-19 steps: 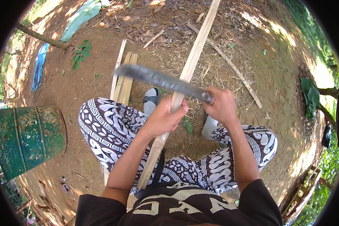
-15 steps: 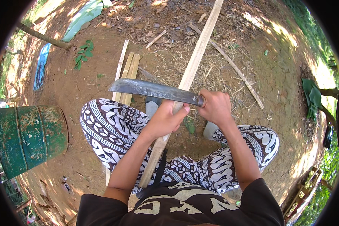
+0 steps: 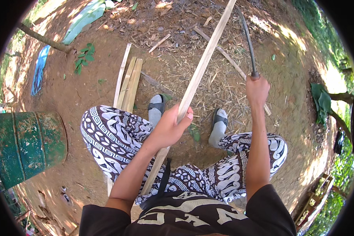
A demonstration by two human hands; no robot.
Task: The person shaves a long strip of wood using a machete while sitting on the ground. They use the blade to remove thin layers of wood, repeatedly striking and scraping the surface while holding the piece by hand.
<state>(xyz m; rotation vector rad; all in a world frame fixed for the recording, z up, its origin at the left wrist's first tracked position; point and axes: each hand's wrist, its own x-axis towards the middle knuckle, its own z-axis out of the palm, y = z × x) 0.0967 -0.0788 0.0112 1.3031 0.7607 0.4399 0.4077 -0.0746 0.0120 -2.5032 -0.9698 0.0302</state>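
A long pale bamboo strip (image 3: 203, 66) slants from my waist up past the far edge of the view. My left hand (image 3: 170, 126) is wrapped round it between my knees. Off to the right, my right hand (image 3: 258, 89) grips the handle of a machete (image 3: 247, 37). Its dark blade points away from me, seen nearly edge-on and apart from the strip. Both my sandalled feet, the left foot (image 3: 157, 108) and the right foot (image 3: 219, 125), are on the dirt beyond the hands.
Several split bamboo strips (image 3: 132, 84) lie beyond my left knee. A thin stick (image 3: 229, 59) crosses the shavings (image 3: 224, 84) on the ground. At the left lies a rusty green drum (image 3: 29, 143), with blue plastic (image 3: 40, 70) beyond it. A wooden frame (image 3: 314, 202) is at the near right.
My right hand has swung the machete from across the bamboo strip out to the right and away, turning its blade from leftward to forward. My left hand keeps its hold on the strip.
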